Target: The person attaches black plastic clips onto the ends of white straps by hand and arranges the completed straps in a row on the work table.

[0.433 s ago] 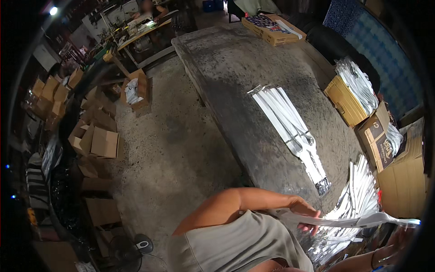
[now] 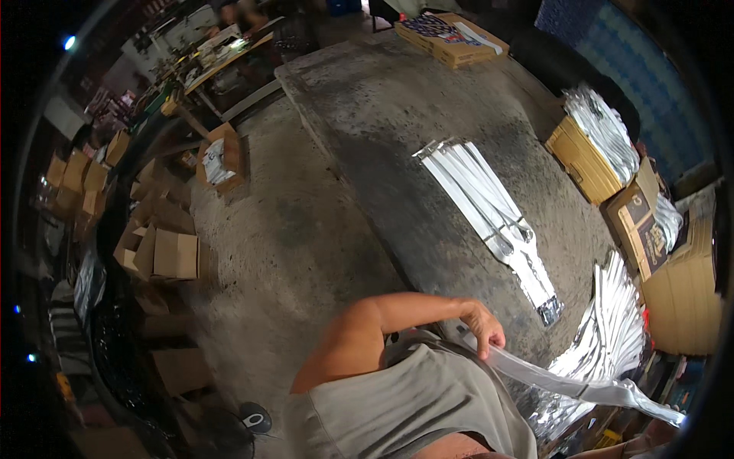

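A long white strip in clear plastic (image 2: 547, 376) stretches from my body toward the lower right. My left hand (image 2: 485, 329) is closed on it near its left end, fingers pointing down. My right hand (image 2: 656, 434) is in shadow near the strip's far right end, and its fingers are too dim to make out. Beneath the strip lies a fanned heap of similar shiny white strips (image 2: 604, 329). Farther up the table, a flat bundle of white strips in plastic (image 2: 478, 191) lies at a slant, with dark bands across it.
The worn grey table (image 2: 359, 115) carries a flat carton (image 2: 451, 42) at its far end. Along its right side stand a yellow box of plastic-wrapped strips (image 2: 585, 164) and brown cartons (image 2: 638, 222). Open cardboard boxes (image 2: 174, 252) line the floor at left. A person sits at a distant bench (image 2: 237, 57).
My left hand has moved up and left with the strip, which now slopes down to the right. The right hand has gone lower. The view has shifted slightly.
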The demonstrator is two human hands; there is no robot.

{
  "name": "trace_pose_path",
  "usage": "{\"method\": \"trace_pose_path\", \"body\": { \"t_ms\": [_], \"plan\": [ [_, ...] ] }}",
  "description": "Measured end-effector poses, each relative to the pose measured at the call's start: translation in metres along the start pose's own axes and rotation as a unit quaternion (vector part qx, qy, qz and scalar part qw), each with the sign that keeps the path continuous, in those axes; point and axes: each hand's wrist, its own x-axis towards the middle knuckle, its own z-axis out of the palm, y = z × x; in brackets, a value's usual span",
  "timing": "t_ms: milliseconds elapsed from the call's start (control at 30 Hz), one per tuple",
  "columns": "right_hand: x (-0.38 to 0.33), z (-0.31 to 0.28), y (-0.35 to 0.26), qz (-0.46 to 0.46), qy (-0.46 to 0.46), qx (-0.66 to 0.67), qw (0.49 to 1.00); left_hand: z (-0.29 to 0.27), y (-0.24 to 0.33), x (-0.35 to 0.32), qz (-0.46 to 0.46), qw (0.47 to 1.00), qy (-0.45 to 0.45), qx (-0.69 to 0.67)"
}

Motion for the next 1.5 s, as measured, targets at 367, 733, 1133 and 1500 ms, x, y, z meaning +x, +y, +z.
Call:
{"method": "trace_pose_path", "body": {
  "t_ms": [367, 733, 1133, 1500],
  "plan": [
    [-0.141, -0.084, 0.093, 0.453, 0.054, -0.251, 0.853, -0.050, -0.019, -0.079, -0.162, 0.939, 0.105, 0.284],
    [-0.159, -0.020, 0.338, 0.557, -0.206, -0.399, 0.699, -0.096, 0.019, -0.184, -0.426, 0.731, 0.182, 0.501],
    [-0.270, 0.012, 0.298, 0.391, 0.197, -0.540, 0.719, -0.047, -0.042, -0.122, -0.065, 0.658, 0.455, 0.596],
    [-0.379, 0.093, 0.281, 0.404, 0.427, -0.504, 0.633, 0.036, -0.079, 0.007, -0.015, 0.721, 0.372, 0.585]
  ]
}}
